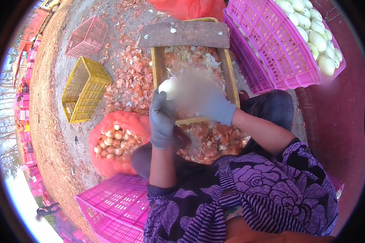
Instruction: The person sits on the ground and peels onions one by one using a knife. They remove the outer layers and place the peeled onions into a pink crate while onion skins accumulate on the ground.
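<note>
My left hand (162,120), in a grey glove, holds a peeled white onion (166,88) above a yellow crate (234,88) strewn with onion skins. To its right is my gloved right hand (211,101); a blur covers its fingers, so its grip is hidden. A thin blade-like tip (171,73) sticks out of the blur just above the onion. A wooden board (185,34) lies across the far end of the crate. Left of my left hand, a red mesh sack (102,164) stands open with unpeeled onions (116,142) inside.
Pink crates (279,45) at the upper right hold peeled onions (318,41). An empty yellow crate (88,91) and a faded pink crate (88,36) stand at the left. Another pink crate (118,203) is at the lower left. Onion skins (133,79) cover the ground around the yellow crate.
</note>
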`<state>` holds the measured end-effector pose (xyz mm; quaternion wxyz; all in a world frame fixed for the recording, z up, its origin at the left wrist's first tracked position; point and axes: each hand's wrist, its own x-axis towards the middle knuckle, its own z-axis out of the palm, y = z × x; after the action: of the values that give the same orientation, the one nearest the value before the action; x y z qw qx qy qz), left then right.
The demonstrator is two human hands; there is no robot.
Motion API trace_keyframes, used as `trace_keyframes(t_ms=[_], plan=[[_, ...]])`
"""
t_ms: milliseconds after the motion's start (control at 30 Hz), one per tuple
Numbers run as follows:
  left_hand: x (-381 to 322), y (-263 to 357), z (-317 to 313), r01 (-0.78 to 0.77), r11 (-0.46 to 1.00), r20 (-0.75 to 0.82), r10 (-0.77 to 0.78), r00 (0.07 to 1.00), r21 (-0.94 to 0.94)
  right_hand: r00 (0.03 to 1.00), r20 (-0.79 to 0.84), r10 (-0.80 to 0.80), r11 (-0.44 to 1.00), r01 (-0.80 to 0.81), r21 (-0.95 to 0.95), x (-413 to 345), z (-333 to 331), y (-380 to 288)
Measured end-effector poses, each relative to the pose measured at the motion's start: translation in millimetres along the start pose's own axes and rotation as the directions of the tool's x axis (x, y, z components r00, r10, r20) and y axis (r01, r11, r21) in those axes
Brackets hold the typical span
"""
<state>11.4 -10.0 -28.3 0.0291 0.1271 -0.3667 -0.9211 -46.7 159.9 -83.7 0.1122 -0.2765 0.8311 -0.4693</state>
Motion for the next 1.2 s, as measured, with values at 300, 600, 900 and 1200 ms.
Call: trace_keyframes(t_ms=[300, 600, 900, 1200], plan=[[5, 19, 11, -0.013, 0.997, 0.024, 0.015, 1.000, -0.074, 0.981, 0.195, 0.003, 0.946, 0.060, -0.317, -11, 33, 96], [-82, 143, -43, -0.578, 0.650, -0.092, 0.622, 0.778, -0.494, 0.886, 0.344, 0.312, 0.937, -0.227, -0.265, -6, -13, -3], [-253, 193, -144, -0.859, 0.363, 0.017, 0.923, 0.384, -0.362, 0.897, 0.367, 0.247, 0.956, -0.164, -0.241, -13, -11, -6], [-157, 53, -367, -0.093, 0.743, -0.664, 0.641, 0.385, 0.663, 0.848, 0.322, 0.421, 0.860, -0.261, -0.438, -15, -24, 32]])
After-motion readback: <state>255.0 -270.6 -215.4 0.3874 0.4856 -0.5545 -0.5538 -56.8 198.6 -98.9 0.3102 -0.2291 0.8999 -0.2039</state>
